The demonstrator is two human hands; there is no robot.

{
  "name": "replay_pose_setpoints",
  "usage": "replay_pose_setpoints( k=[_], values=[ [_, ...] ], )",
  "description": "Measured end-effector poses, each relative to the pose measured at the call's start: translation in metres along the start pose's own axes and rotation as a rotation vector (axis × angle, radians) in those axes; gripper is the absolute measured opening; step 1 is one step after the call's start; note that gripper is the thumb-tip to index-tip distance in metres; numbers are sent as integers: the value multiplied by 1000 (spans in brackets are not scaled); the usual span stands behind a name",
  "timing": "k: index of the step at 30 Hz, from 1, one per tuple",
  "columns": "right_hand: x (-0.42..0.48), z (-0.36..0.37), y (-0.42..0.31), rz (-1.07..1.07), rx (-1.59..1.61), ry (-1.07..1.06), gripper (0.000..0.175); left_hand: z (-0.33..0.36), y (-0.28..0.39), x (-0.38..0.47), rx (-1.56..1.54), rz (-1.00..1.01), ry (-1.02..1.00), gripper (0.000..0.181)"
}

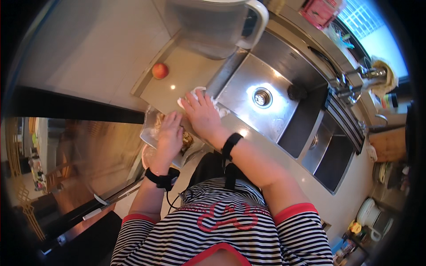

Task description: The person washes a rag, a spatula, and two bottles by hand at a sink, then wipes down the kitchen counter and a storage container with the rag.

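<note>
My right hand (203,114) presses a crumpled white cloth or paper towel (219,108) against the beige countertop (186,89), between the sink and the counter's edge. Beside it on the left, my left hand (170,133) reaches over the counter's edge, above a bin lined with a clear plastic bag (150,128). Brownish scraps (187,140) show inside the bag. The left fingers are partly spread, and what lies under them is hidden. A red and yellow round fruit (160,70) rests on the counter near the wall.
A large translucent container with a white handle (259,23) stands at the counter's back. To the right lies a double steel sink (266,123), with a dark round object (296,92) in the larger basin and a faucet (346,88) behind. A wooden board (387,144) stands farther right.
</note>
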State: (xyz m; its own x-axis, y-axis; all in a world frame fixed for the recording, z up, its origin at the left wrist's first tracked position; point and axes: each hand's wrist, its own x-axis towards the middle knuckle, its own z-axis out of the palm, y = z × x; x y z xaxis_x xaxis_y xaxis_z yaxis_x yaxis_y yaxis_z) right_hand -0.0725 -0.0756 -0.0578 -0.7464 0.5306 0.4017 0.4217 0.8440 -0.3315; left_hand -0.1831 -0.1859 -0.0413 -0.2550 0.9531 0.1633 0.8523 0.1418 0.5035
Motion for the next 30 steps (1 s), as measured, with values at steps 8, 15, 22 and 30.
replay_pose_setpoints(
  k=[8,15,22,30],
  values=[
    [103,26,68,46,-149,-162,40,-24,8,-14,-100,-111,24,36],
    [89,27,47,136,-205,-117,41,-38,-21,-52,-177,-268,114,30],
    [-40,-5,-41,-168,38,-203,44,-36,-16,-11,-364,-218,174,26],
    [-237,-144,38,510,-146,-152,38,-6,10,10,-459,-155,41,25]
  ],
)
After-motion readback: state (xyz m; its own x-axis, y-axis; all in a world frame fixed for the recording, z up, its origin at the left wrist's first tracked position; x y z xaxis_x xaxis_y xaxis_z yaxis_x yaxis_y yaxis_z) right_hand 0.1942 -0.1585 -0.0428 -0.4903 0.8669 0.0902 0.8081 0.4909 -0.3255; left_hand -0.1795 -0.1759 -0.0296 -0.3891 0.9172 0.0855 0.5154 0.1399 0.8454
